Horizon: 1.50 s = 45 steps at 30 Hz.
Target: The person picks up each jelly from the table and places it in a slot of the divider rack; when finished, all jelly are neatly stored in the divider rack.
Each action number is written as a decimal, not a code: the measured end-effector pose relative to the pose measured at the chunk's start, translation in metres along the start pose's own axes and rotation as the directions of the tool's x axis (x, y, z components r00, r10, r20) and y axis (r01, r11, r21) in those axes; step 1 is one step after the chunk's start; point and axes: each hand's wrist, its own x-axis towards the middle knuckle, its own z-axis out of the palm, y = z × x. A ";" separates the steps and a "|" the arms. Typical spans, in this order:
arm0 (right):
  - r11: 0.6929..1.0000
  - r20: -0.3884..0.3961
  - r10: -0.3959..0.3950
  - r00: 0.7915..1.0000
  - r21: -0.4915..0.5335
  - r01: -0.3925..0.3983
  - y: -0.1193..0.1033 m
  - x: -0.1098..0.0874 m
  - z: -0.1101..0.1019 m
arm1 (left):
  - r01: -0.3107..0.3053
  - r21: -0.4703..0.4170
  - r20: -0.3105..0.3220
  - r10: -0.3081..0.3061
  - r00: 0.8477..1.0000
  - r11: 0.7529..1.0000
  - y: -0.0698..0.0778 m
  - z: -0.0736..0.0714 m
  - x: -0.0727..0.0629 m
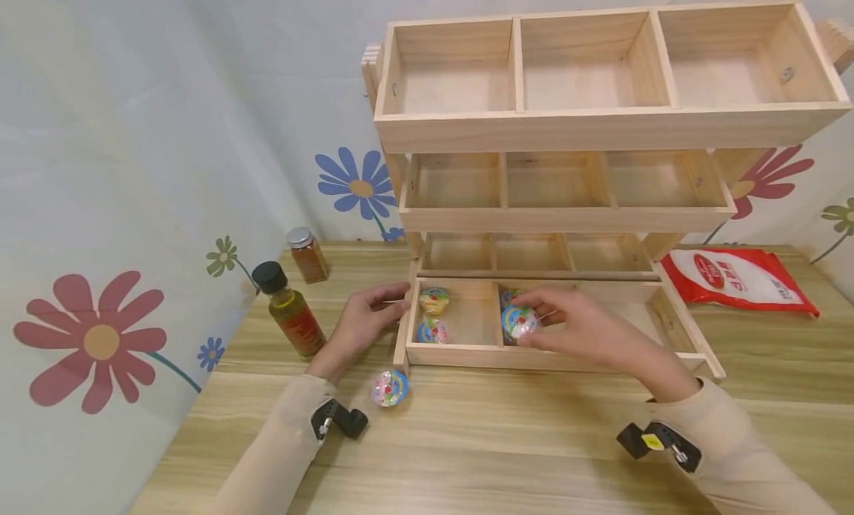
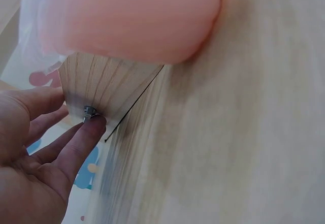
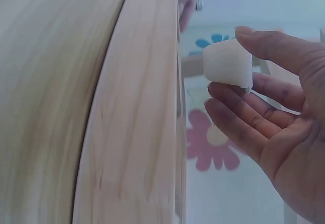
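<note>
My right hand (image 1: 587,330) holds a small jelly cup (image 1: 520,324) with a printed lid over the middle compartment of the bottom tray (image 1: 460,354). From the right wrist view, its whitish body (image 3: 227,64) sits between thumb and fingertips. Another jelly cup (image 1: 510,297) lies behind it, partly covered. The left compartment contains a yellow jelly cup (image 1: 434,301) and a pink one (image 1: 432,332). My left hand (image 1: 365,321) touches the rack's left side with its fingertips, near a bolt (image 2: 89,112). On the table below lies a pink jelly cup (image 1: 390,388), large in the left wrist view.
The tiered wooden rack (image 1: 600,133) rises at the back. Left of it stand an oil bottle (image 1: 293,315) with a black cap and a spice jar (image 1: 308,257). A red and white bag (image 1: 737,279) lies to the right. A flowered curtain (image 1: 167,130) hangs behind the table.
</note>
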 end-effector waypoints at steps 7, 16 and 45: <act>0.997 -0.078 0.069 0.995 -0.025 -0.071 0.014 -0.011 -0.019 | 0.010 -0.015 0.004 -0.010 1.000 1.000 -0.001 0.001 0.001; 0.996 -0.141 0.071 0.987 -0.045 -0.078 0.030 -0.018 -0.037 | 0.010 -0.014 -0.002 -0.010 1.000 1.000 0.002 0.002 0.001; 0.972 -0.217 0.182 0.959 -0.109 -0.209 0.067 -0.030 -0.056 | 0.016 -0.021 0.002 -0.016 1.000 1.000 -0.001 0.000 0.000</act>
